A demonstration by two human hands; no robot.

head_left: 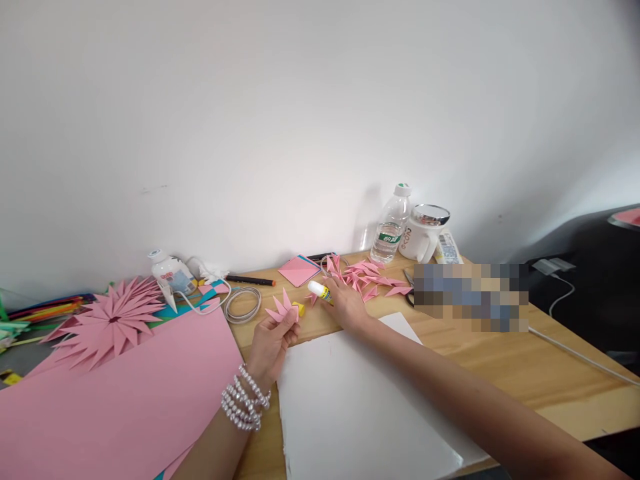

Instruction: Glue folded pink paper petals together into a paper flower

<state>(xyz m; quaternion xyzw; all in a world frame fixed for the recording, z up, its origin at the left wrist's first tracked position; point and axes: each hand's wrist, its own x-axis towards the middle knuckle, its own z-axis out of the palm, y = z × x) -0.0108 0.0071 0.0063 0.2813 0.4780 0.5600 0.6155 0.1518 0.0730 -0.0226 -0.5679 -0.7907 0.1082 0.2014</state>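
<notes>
My left hand (277,340), with a beaded bracelet at the wrist, pinches a small spiky cluster of folded pink paper (281,307). A yellow cap (299,309) shows right beside its fingertips; I cannot tell whether the hand holds it or it lies on the table. My right hand (349,307) has a glue stick (320,291) between its fingers, white end pointing left. Those fingers reach toward a pile of folded pink paper pieces (365,272), and their tips are partly hidden. Below both hands lies a white board (360,400).
A large pink star-shaped paper form (113,319) rests on pink sheets (125,407) at left. Along the wall stand a white bottle (173,272), a water bottle (391,227) and a mug (425,233). A coiled cable (243,305), a black pen (251,281) and scissors (410,297) lie around.
</notes>
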